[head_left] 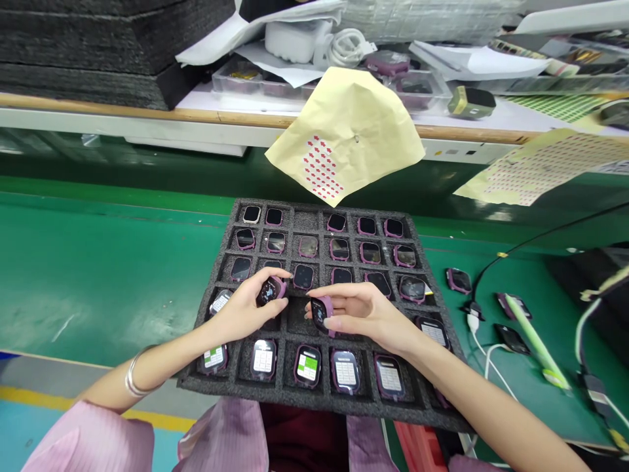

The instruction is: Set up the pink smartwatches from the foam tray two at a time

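My left hand (243, 307) grips a purple-cased smartwatch (269, 291) between thumb and fingers, its lit dark face tilted up. In my right hand (371, 316) is a second purple smartwatch (319, 314), tilted, with its screen lit as well. Both are held just above a black foam tray (314, 402) divided into compartments. Several watches lie in the tray: the far rows have dark screens, while the near row shows lit white screens, such as this watch (264, 359). One near watch (308, 366) has a partly green screen. My hands and forearms hide some compartments.
A yellow sticker sheet (351, 131) with red arrows hangs from the shelf edge. More watches (458, 280), a green pen-like tool (535, 341) and white cables lie on the green table (108, 275) to the right. Black foam (88, 52) is stacked on the shelf.
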Demonstrator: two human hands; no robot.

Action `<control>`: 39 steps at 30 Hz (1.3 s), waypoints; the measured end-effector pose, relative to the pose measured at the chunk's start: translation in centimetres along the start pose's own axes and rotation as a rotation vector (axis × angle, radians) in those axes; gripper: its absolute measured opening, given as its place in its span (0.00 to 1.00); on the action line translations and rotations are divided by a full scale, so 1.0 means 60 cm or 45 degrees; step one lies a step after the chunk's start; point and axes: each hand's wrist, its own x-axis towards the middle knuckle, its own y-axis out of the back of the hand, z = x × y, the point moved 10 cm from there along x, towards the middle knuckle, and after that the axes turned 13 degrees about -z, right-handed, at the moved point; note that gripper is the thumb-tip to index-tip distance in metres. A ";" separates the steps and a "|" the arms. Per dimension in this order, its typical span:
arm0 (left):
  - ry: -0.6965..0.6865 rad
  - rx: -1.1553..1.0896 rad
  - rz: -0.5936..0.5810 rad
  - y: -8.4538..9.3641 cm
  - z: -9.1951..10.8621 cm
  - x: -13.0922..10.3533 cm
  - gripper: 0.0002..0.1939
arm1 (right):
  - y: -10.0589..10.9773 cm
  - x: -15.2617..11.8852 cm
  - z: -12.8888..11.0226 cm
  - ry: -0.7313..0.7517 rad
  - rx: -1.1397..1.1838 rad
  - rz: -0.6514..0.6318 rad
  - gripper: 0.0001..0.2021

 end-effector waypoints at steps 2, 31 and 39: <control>0.014 -0.007 -0.012 -0.002 -0.002 -0.001 0.17 | 0.002 0.000 0.000 -0.003 -0.016 0.008 0.20; -0.298 -0.104 -0.029 0.002 0.055 -0.039 0.14 | -0.012 -0.024 -0.059 0.219 0.038 0.015 0.18; -0.065 -0.399 -0.152 -0.026 0.009 -0.009 0.25 | 0.000 -0.006 -0.019 0.012 -0.103 0.052 0.20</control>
